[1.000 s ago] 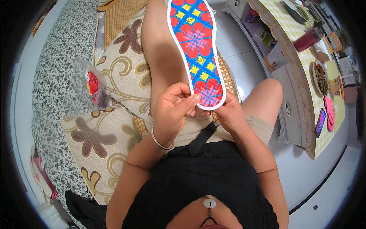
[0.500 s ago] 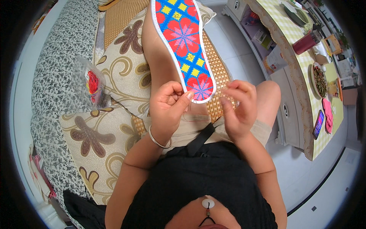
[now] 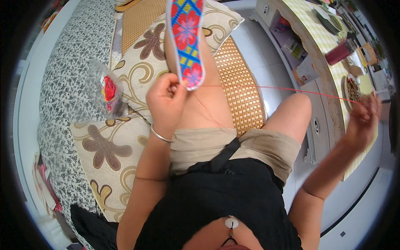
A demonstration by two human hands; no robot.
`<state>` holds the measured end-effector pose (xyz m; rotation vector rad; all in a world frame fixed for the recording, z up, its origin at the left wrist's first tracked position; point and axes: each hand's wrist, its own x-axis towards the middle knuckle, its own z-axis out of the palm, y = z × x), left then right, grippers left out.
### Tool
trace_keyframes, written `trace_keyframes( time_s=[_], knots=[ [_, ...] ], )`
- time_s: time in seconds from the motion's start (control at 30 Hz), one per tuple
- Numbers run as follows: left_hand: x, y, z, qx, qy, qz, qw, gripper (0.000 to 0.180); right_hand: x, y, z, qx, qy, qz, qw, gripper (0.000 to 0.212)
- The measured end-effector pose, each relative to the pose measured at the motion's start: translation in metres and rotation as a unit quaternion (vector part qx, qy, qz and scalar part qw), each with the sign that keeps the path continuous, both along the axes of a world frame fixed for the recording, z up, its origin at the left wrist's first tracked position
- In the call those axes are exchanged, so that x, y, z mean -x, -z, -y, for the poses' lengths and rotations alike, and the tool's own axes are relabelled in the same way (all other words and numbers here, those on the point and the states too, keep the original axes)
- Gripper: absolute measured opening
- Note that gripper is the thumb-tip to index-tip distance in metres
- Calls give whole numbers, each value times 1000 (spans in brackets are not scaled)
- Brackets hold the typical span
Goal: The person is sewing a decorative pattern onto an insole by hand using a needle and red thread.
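Left hand (image 3: pixel 166 95) has a flowery stitched insole (image 3: pixel 186 35) pinched, and the right hand (image 3: pixel 363 116) holds red thread (image 3: pixel 309 91) pretty taut.

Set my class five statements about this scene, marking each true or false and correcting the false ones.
1. The left grip pinches the lower end of the embroidered insole. True.
2. A red thread stretches between the insole and the right grip. True.
3. The right grip is touching the insole. False: it is well apart, out to the person's right.
4. A bracelet circles the right wrist. False: it is on the left.
5. A clear plastic bag lies left of the insole. True.
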<state>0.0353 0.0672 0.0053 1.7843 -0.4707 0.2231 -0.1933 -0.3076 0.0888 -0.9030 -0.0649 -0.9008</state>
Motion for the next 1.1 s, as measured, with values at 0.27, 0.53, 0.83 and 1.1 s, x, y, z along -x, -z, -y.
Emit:
trace_keyframes(
  time_s=[0.27, 0.53, 0.83, 1.1],
  knots=[
    [-58, 6, -52, 83, -129, -26, 988, 8, 243, 8, 300, 12, 465, -100, 880, 5],
    [10, -16, 22, 202, 102, -204, 952, 6, 5, 32, -20, 280, 386, -347, 807, 16],
    [49, -25, 27, 187, 162, -206, 947, 7, -101, 57, -194, 542, 137, -133, 819, 21],
    [57, -24, 27, 212, 169, -184, 945, 6, -100, 59, -200, 561, 138, -131, 805, 23]
  ],
)
